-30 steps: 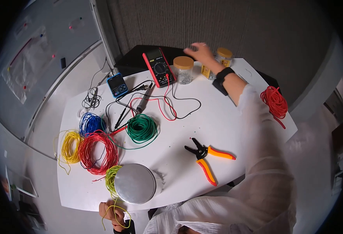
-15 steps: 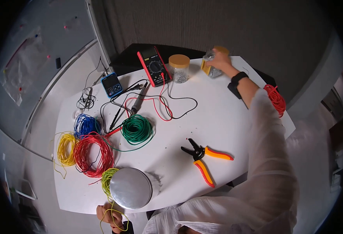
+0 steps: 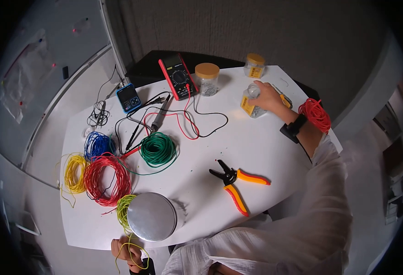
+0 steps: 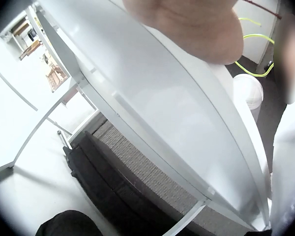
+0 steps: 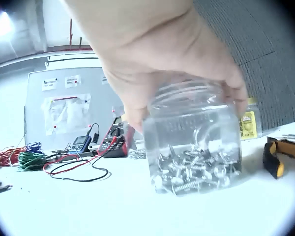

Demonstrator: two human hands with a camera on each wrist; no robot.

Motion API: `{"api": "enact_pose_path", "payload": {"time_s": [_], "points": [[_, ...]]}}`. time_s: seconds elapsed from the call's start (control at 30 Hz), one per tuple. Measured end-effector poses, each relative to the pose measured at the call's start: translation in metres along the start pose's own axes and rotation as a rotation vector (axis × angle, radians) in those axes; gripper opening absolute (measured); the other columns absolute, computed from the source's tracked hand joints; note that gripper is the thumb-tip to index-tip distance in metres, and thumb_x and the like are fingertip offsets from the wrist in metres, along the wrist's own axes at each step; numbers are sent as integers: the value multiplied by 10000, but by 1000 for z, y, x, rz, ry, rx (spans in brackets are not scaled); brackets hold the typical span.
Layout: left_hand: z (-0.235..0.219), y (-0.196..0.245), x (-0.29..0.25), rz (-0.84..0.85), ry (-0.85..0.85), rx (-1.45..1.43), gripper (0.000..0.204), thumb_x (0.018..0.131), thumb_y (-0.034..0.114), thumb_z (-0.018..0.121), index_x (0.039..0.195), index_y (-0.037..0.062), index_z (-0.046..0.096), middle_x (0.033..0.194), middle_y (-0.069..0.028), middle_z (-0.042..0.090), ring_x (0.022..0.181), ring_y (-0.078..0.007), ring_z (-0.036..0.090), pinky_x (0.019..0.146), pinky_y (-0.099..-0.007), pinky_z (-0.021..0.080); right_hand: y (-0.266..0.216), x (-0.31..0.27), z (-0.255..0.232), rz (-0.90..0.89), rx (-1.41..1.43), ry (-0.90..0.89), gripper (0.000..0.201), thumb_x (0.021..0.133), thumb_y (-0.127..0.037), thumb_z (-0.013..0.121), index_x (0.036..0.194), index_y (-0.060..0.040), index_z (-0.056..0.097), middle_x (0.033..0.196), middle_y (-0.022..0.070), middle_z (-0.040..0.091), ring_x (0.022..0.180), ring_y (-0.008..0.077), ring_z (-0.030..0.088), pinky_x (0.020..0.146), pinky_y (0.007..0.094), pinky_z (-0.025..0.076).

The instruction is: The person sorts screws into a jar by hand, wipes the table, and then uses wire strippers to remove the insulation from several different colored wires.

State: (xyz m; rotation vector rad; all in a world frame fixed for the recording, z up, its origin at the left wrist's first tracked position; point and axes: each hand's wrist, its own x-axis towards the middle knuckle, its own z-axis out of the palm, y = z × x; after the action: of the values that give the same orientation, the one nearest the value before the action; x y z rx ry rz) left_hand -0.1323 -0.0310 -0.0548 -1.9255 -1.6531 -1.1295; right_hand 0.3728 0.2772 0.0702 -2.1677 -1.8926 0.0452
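Clear, lidless plastic jar (image 3: 252, 109) of silvery metal screws (image 5: 199, 173): far right on white table (image 3: 201, 149), fingers of right hand (image 3: 272, 98) clamped round its top. Left hand (image 3: 124, 250): near left edge, curled by yellow-green wire (image 3: 124, 211); whether gripping it, I cannot tell.

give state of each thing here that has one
Jar in right hand: lid off
Multimeter: red lead plugged in
Jar beside multimeter: lid on
Rear jar: lid on
Wire strippers: jaws apart
Round container: closed
Green wire: coiled
Blue wire: coiled
Yellow wire: coiled
Left red wire: coiled
Right red wire: coiled
Lime wire: partly uncoiled
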Motion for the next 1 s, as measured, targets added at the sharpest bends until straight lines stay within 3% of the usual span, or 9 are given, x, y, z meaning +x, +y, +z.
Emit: {"api": "enact_pose_path", "payload": {"time_s": [0.07, 0.17, 0.3, 0.33, 0.43, 0.6, 0.8, 0.93, 1.0], "points": [[1, -2, -3, 22, 9, 12, 187, 730, 176, 407, 728, 8, 489, 573, -117, 390, 476, -279, 362, 446, -378, 279, -4, 1, 4, -27, -53, -13, 836, 634, -392, 698, 1322, -59, 359, 1215, 240, 460, 1156, 331, 449, 931, 371, 406], [-3, 7, 3, -42, 5, 15, 211, 741, 184, 403, 722, 3, 511, 579, -124, 414, 499, -275, 389, 457, -376, 285, -40, -16, -23, -299, 48, 275, 743, 720, -423, 683, 1305, -75, 384, 1209, 186, 484, 1126, 296, 471, 929, 392, 399], [-1, 4, 2, -17, 21, 21, 251, 788, 250, 405, 717, 30, 504, 574, -102, 429, 480, -271, 386, 446, -368, 287, -137, -107, -77, -767, 660, -456, 607, 727, -320, 714, 1214, -51, 472, 1132, 106, 553, 988, 220, 539, 860, 337, 439], [0, 5, 2, -14, 20, 17, 251, 788, 250, 405, 717, 30, 504, 574, -102, 429, 480, -271, 386, 446, -368, 287, -153, -138, -56, -1057, 836, -428, 650, 697, -155, 732, 1262, -82, 417, 1197, 102, 505, 1069, 210, 509, 917, 342, 412], [-1, 6, 3, -45, 21, 9, 248, 783, 246, 408, 712, 29, 504, 573, -102, 433, 483, -274, 391, 446, -370, 289, -197, -190, -56, -1391, 753, -239, 747, 613, -216, 772, 1262, -110, 417, 1316, 253, 272, 1120, 401, 437, 915, 393, 405], [-2, 9, 5, -48, -2, -31, 139, 700, 112, 406, 669, -1, 482, 574, -135, 410, 508, -285, 387, 466, -391, 273, -218, -198, -10, -1452, 671, -279, 701, 597, -253, 775, 1203, -81, 467, 1256, 278, 275, 1006, 418, 497, 864, 399, 441], [-1, 7, -1, -70, -5, -21, 150, 701, 115, 407, 681, -5, 495, 591, -136, 413, 525, -293, 396, 479, -390, 287, -214, -205, -5, -1257, 929, -468, 655, 581, -219, 779, 1162, -115, 495, 1241, 279, 325, 967, 348, 535, 827, 367, 467], [-4, 9, 3, -73, -33, -3, 167, 706, 122, 406, 704, -5, 514, 613, -142, 421, 546, -300, 407, 494, -391, 300, -196, -185, -46, -1244, 1007, -277, 605, 617, -102, 762, 1164, -77, 504, 1179, 171, 492, 1015, 272, 552, 896, 323, 441], [-3, 7, 1, -75, -34, -16, 167, 707, 126, 409, 706, -4, 513, 610, -142, 415, 545, -299, 405, 494, -392, 298, -161, -160, -89, -1024, 1265, -362, 613, 637, -86, 761, 1185, -50, 490, 1167, 94, 529, 1098, 220, 518, 951, 318, 411]]}}
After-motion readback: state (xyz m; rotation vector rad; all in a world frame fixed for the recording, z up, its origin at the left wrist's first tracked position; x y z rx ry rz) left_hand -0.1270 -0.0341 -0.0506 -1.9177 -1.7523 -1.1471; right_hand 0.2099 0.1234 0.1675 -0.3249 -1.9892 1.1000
